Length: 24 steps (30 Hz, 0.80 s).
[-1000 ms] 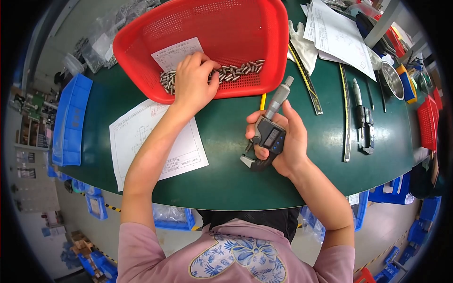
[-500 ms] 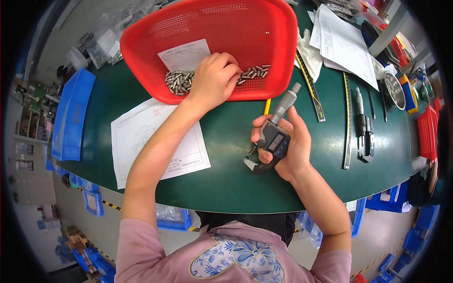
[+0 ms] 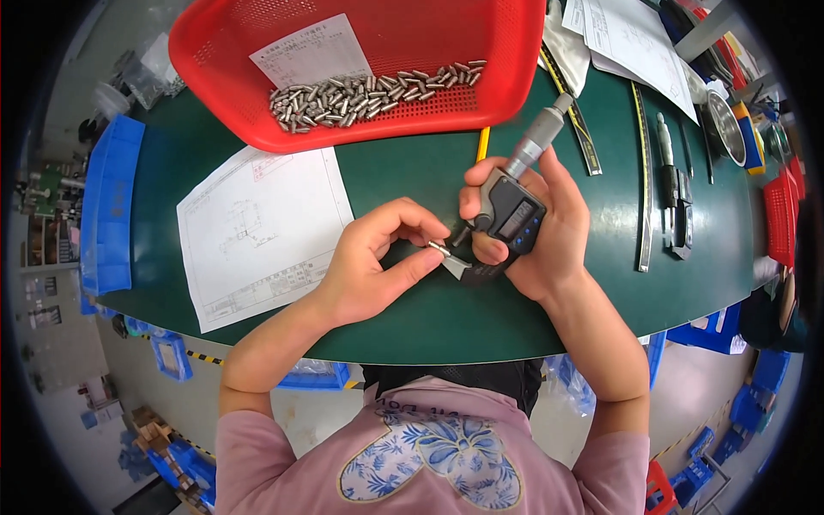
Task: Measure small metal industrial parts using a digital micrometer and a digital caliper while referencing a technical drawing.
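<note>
Between thumb and fingertips, my left hand (image 3: 375,262) pinches a small metal pin (image 3: 440,248). The pin is at the jaw gap of a digital micrometer (image 3: 515,219), close to its anvil; whether it touches cannot be made out. My right hand (image 3: 554,227) is wrapped round the micrometer's black frame, its silver thimble slanting up to the right. Beyond my hands stands a red plastic basket (image 3: 223,116) with many similar metal pins (image 3: 352,101) along its near side and a paper slip (image 3: 311,53) lying in it.
A printed drawing sheet (image 3: 257,249) lies left on the green table (image 3: 412,330). Further left is a blue bin (image 3: 116,206). On the right lie a steel ruler (image 3: 643,184), a second micrometer (image 3: 676,193), papers (image 3: 639,51) and a metal bowl (image 3: 725,129). A yellow stick (image 3: 482,144) lies near the basket.
My left hand has come out of the basket toward me with a pin and is now at the micrometer's jaws. The micrometer has shifted slightly up and right. The view has shifted a little.
</note>
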{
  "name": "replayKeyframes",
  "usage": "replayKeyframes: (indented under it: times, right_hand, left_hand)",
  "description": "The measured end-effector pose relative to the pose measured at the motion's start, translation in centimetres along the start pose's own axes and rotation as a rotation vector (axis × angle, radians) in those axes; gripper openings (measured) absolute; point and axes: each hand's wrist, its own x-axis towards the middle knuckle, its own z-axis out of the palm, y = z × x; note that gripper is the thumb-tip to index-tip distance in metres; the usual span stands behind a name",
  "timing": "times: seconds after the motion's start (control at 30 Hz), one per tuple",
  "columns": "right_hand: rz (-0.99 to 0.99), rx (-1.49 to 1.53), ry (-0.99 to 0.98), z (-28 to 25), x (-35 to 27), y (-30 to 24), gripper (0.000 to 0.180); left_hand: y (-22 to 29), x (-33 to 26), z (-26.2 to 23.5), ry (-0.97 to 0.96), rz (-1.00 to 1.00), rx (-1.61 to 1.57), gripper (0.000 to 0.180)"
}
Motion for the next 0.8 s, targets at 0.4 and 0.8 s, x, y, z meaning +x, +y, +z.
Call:
replayKeyframes:
  times: [0.4, 0.8]
  right_hand:
    - [-0.001, -0.073, -0.092, 0.0, -0.3, 0.3, 0.063]
    - [0.011, -0.139, -0.021, 0.4, -0.2, 0.5, 0.062]
  left_hand:
    - [0.3, -0.2, 0.1, -0.004, -0.115, -0.007, 0.013]
    - [0.8, -0.5, -0.3, 0.002, -0.254, -0.173, 0.012]
